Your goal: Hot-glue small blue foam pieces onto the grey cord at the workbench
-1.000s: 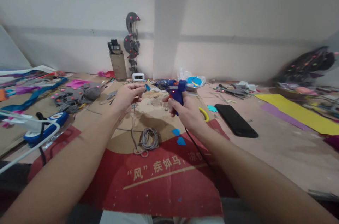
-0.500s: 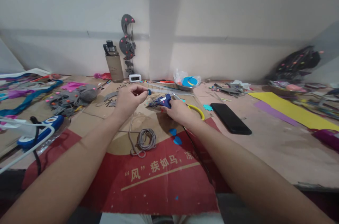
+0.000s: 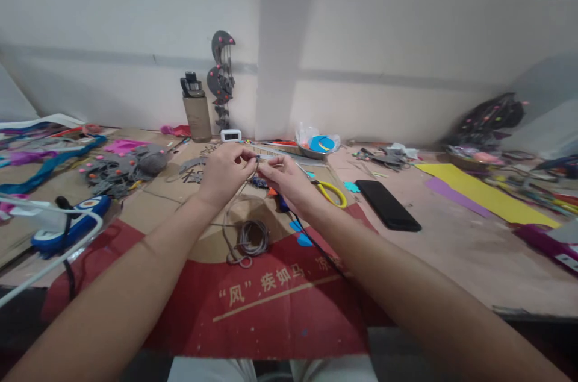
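Above the cardboard, my left hand (image 3: 226, 170) pinches a small dark blue piece (image 3: 257, 158), too small to make out fully. Facing it, my right hand (image 3: 291, 182) has its fingertips closed at the end of a grey cord, beside that piece. The grey cord (image 3: 253, 238) runs down from the fingers to a loose coil on the cardboard. Partly hidden under my right hand lies a blue hot glue gun (image 3: 282, 203), its black cable trailing toward me. Yellow-handled scissors (image 3: 333, 194) rest to the right of that hand, and blue paper cutouts (image 3: 304, 240) lie below it.
A black phone (image 3: 388, 205) and yellow paper (image 3: 487, 195) lie on the right. At the back stand a bottle (image 3: 197, 114), a small white clock (image 3: 231, 135) and a bowl (image 3: 318, 153). Grey felt pieces (image 3: 130, 168) and a blue-white power strip (image 3: 72, 228) are on the left.
My right hand has let go of the glue gun, which now lies on the cardboard. Its fingers have come up to meet my left hand at the small dark blue piece.
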`<act>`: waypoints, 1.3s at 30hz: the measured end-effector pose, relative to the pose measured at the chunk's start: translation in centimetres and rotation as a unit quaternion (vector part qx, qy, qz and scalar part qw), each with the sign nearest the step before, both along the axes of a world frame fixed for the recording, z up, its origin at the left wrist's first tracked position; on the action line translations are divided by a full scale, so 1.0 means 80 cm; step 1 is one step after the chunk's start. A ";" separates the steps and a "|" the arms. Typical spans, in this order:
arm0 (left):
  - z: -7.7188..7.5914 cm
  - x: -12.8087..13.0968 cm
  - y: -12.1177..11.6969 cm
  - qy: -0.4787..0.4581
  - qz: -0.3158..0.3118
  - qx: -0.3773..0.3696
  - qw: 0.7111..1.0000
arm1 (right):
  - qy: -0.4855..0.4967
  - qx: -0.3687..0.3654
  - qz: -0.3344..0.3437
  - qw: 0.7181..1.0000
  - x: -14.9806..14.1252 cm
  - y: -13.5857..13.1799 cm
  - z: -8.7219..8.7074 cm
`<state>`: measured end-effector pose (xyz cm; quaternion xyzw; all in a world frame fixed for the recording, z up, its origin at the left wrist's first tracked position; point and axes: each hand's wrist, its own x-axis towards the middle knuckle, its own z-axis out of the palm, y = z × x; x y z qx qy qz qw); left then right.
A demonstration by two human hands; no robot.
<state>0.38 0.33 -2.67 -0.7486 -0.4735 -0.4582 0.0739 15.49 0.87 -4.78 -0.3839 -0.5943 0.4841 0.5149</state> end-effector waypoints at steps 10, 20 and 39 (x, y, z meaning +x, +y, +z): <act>0.001 -0.001 0.002 -0.112 -0.023 -0.093 0.989 | -0.040 0.114 -0.078 0.990 -0.022 -0.001 0.002; -0.007 0.004 0.009 -0.192 -0.097 -0.173 0.961 | -0.161 0.245 -0.159 0.943 0.001 0.003 0.000; -0.008 0.004 0.011 -0.190 -0.119 -0.169 0.960 | -0.223 0.282 -0.177 0.916 0.003 0.004 0.004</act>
